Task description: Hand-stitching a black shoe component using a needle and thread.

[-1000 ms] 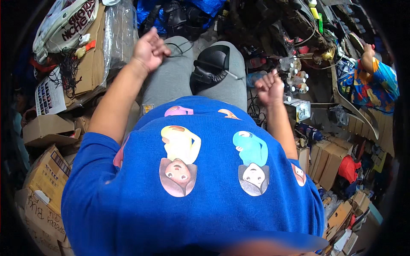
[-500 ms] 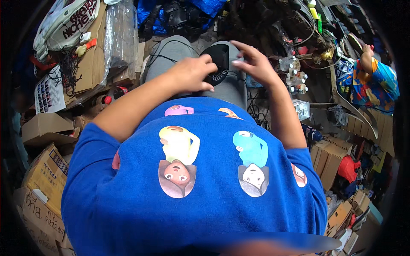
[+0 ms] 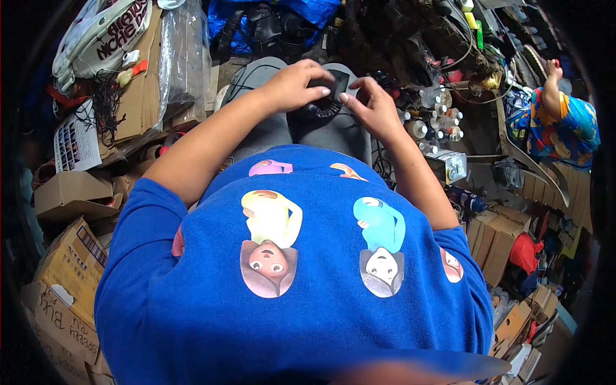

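On my grey-trousered lap lies a black, shoe-like item [image 3: 323, 114] with a dark upright flap and a ridged, cord-like row along its near edge. My left hand [image 3: 300, 87] reaches over it from the left, fingers curled and thumb closed against the flap. From the right, my right hand [image 3: 375, 110] has thumb and forefinger pinched at the flap's other edge. The fingers partly cover the item, so its full shape is hidden. Thin black cord [image 3: 242, 83] trails over my left knee.
Small bottles [image 3: 443, 119] with white caps stand to the right. Cardboard boxes [image 3: 70, 196] and flattened card [image 3: 138, 102] crowd the left. A person in a colourful garment [image 3: 564, 131] is at the far right. Black shoes [image 3: 266, 25] lie on blue sheeting ahead.
My left hand has moved forward and right, onto the flap. My right hand has gone from spread fingers to a pinch at its edge, and the flap now stands up between them.
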The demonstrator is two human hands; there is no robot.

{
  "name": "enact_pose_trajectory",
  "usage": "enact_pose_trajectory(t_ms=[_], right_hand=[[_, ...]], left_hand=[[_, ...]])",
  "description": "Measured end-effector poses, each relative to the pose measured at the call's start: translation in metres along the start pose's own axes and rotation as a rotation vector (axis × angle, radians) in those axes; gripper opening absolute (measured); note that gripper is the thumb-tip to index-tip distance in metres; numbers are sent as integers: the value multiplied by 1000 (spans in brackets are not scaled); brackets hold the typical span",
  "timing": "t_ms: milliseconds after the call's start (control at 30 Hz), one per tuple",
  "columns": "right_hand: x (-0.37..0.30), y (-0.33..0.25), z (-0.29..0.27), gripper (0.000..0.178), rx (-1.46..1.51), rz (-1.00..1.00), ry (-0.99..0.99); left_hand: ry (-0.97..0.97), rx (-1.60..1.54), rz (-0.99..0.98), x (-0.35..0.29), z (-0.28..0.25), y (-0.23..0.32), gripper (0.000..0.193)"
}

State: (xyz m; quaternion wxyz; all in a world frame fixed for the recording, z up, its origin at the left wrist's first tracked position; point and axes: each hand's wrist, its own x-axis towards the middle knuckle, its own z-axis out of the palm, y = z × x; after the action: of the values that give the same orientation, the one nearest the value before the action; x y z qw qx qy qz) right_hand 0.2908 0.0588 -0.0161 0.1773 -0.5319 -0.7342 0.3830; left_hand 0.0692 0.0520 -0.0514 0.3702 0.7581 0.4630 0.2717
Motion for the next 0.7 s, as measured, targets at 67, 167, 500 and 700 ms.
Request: enact_pose_trajectory(t_ms=[67, 167, 500, 700], right_hand=[[-7, -10, -2, 34, -55, 53, -161], [-8, 3, 1, 30, -18, 24, -213], [-42, -5, -41, 19, 328, 89, -95], [-28, 0, -23, 21, 43, -57, -96]], left_hand=[[4, -35, -23, 16, 12, 2, 37], [-34, -28, -61, 24, 33, 3, 44], [-207, -46, -93, 35, 11, 2, 41], [-340, -38, -69, 53, -10, 12, 31]])
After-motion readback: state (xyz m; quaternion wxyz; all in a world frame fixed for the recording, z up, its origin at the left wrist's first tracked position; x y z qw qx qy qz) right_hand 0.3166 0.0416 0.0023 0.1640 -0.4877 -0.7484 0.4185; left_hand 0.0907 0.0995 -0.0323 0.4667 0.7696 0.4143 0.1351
